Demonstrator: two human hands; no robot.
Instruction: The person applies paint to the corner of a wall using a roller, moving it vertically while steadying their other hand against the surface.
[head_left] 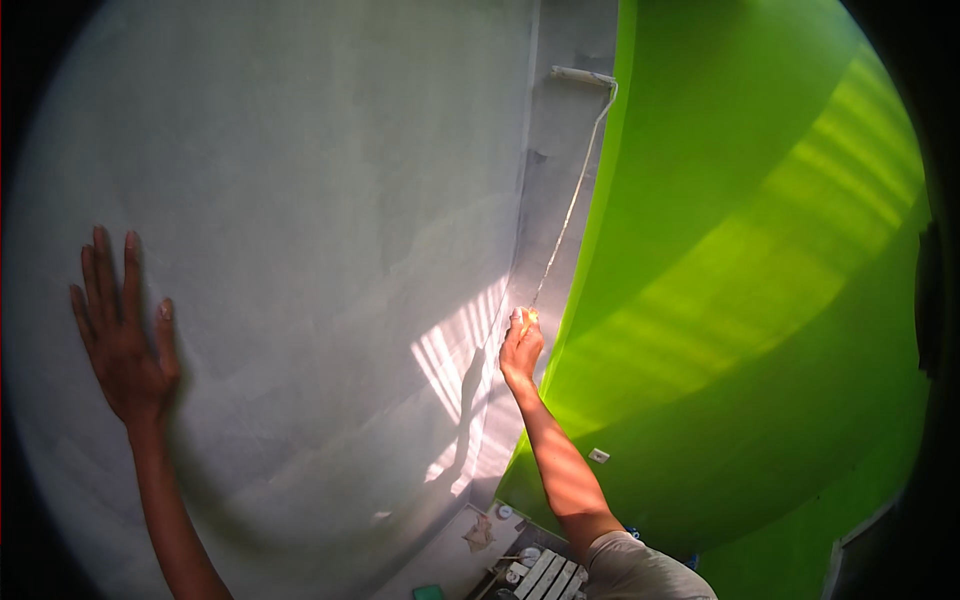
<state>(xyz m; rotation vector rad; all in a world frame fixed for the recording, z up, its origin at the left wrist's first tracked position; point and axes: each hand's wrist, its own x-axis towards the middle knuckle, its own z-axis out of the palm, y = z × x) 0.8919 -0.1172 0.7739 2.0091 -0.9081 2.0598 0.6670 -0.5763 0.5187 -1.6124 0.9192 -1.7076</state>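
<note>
My right hand is wrapped round the orange grip of a paint roller. Its long thin frame slants up and a little right, and the white roller sleeve lies across the narrow grey wall strip near the green edge. From this view I cannot tell whether the sleeve presses on the surface. My left hand is spread flat, fingers apart, against or just in front of the pale grey-white wall, holding nothing.
A bright green wall fills the right side, with a small white wall socket low on it. Below stand a slatted white wooden stool or crate, small containers and a green item. Striped sunlight crosses both walls.
</note>
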